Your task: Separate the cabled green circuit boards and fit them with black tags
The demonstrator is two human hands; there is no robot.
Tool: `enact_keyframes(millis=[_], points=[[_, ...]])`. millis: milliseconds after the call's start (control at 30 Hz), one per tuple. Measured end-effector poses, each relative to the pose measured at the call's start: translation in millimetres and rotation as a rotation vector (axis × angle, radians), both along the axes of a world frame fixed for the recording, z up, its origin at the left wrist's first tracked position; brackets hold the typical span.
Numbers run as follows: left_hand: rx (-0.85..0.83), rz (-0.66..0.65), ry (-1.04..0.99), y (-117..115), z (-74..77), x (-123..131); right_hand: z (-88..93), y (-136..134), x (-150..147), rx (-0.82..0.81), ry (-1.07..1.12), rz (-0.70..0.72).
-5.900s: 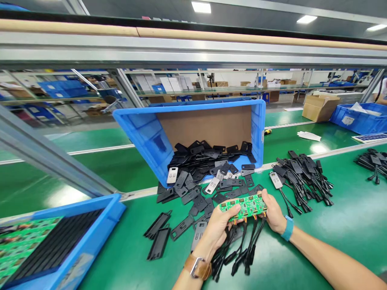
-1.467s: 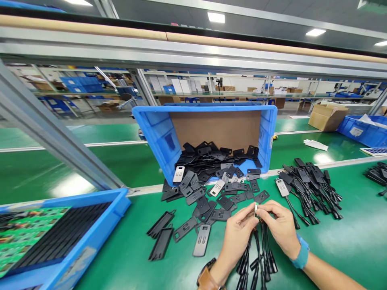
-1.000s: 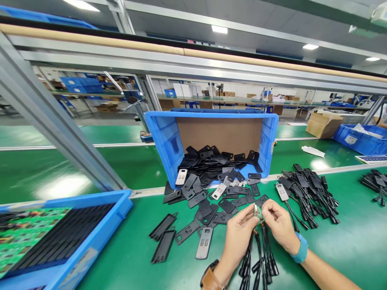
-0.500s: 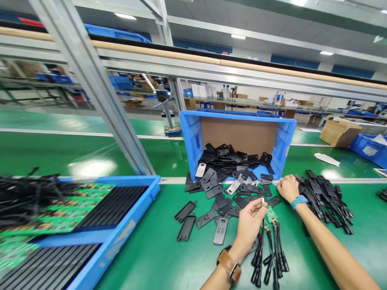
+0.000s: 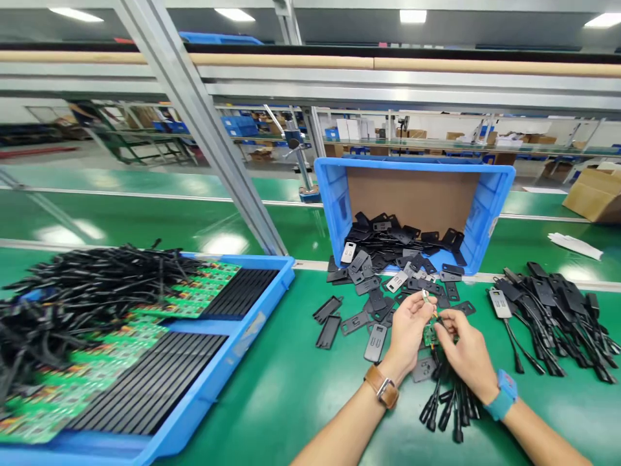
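My left hand (image 5: pixel 410 323) is closed, pinching a small circuit board (image 5: pixel 425 297) with a pale end standing above the fingertips. Close beside it, my right hand (image 5: pixel 466 353) is closed with thumb and fingers on the wires at that board's lower end. Between the hands a green circuit board (image 5: pixel 429 335) shows in part. Several black cables with plug ends (image 5: pixel 446 408) fan out below the hands on the green bench. Flat black and grey plastic covers (image 5: pixel 376 342) lie scattered left of and behind my left hand, among them two hollow case halves (image 5: pixel 328 331).
A blue crate (image 5: pixel 495 213) lies on its side behind, with black covers spilling out. At left stands a blue tray (image 5: pixel 252 330) of green boards and black cables. Cased cables (image 5: pixel 548 304) are piled at right, near a white glove (image 5: pixel 576 246). A metal post (image 5: pixel 218 142) rises behind the tray.
My right hand has come from the pile at right to meet my left hand. A grey-faced cased cable now shows at that pile's left edge. The view has shifted left.
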State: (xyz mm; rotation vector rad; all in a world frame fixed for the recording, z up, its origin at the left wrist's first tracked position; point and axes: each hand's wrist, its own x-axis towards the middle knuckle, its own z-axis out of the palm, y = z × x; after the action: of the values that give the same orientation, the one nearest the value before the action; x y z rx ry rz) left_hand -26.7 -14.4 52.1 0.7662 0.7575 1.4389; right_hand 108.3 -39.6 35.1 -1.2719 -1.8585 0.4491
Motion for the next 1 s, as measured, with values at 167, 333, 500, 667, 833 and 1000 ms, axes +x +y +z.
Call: enact_keyframes(millis=[167,333,500,667,833,1000], points=[[0.012,-0.108,0.280,-0.4,5.7,-8.4,-0.4,11.6,30.0,0.227,-0.113,0.112],[0.076,-0.423,0.734,-2.0,21.7,-23.4,4.1,16.1,38.2,0.182,-0.130,0.332],[-0.016,-0.105,1.167,-2.4,46.5,-52.4,3.7,18.1,39.6,0.157,-0.105,0.323],[-0.436,0.336,1.651,-16.6,56.2,-111.5,2.2,24.8,42.6,0.204,-0.118,0.286],[-0.644,0.317,1.870,-30.2,43.1,-144.3,8.3,28.4,39.5,0.224,-0.096,0.264],[-0.543,0.264,1.932,-29.5,33.4,-164.6,21.2,27.6,32.6,0.277,-0.089,0.256]])
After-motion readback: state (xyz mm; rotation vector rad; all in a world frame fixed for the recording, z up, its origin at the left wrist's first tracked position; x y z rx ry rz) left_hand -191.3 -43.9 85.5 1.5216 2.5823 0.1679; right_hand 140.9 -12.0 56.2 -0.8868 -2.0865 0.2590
